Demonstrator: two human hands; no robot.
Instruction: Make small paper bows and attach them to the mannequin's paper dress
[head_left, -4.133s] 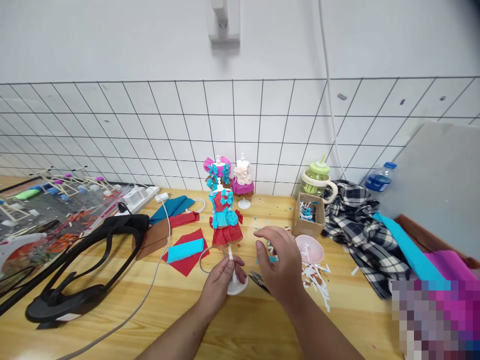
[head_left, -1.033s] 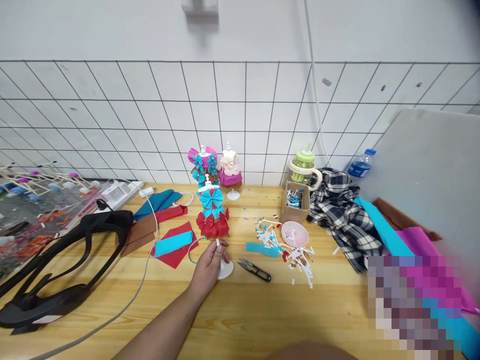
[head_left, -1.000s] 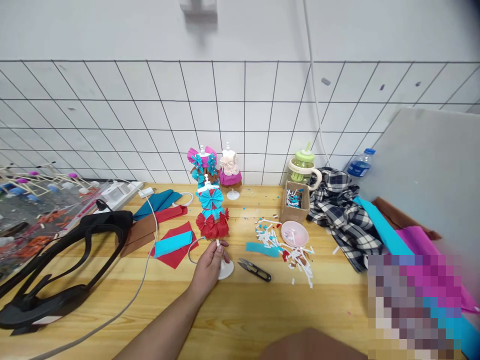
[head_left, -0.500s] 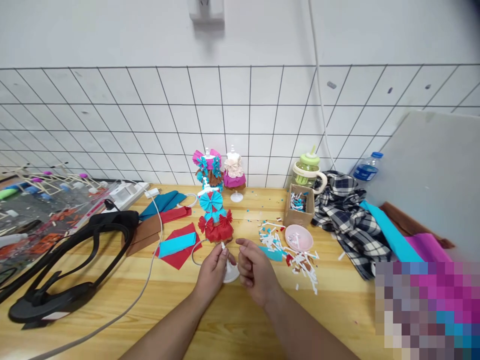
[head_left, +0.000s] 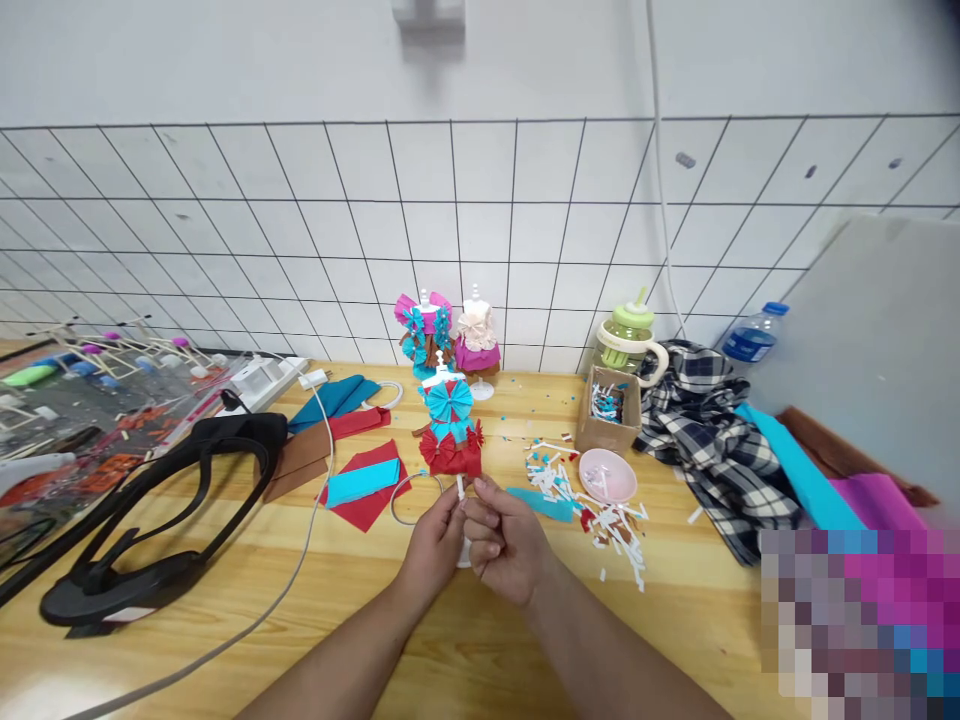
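Observation:
A small dress form (head_left: 451, 401) stands before me, dressed in crepe paper with a light blue bow and bodice and a red pleated skirt (head_left: 454, 458). My left hand (head_left: 433, 537) is closed around its white stand pole just under the skirt. My right hand (head_left: 510, 540) is curled up against the pole from the other side, thumb and forefinger pinched near the skirt's hem. Whatever lies in that pinch is hidden by the fingers. The white round base (head_left: 464, 555) shows only in part between the hands.
Two more dressed forms, one pink and blue (head_left: 424, 325), one cream and pink (head_left: 476, 335), stand by the wall. Folded crepe paper (head_left: 365, 484) and a black strap frame (head_left: 202, 500) lie left. Right are white scraps (head_left: 615, 530), a pink dish (head_left: 609, 476), a cardboard box (head_left: 600, 432) and a jug (head_left: 628, 335).
My right hand has moved left, closing the gap to the stand pole and covering more of the white base. My left hand keeps its hold. The whole view has shifted slightly.

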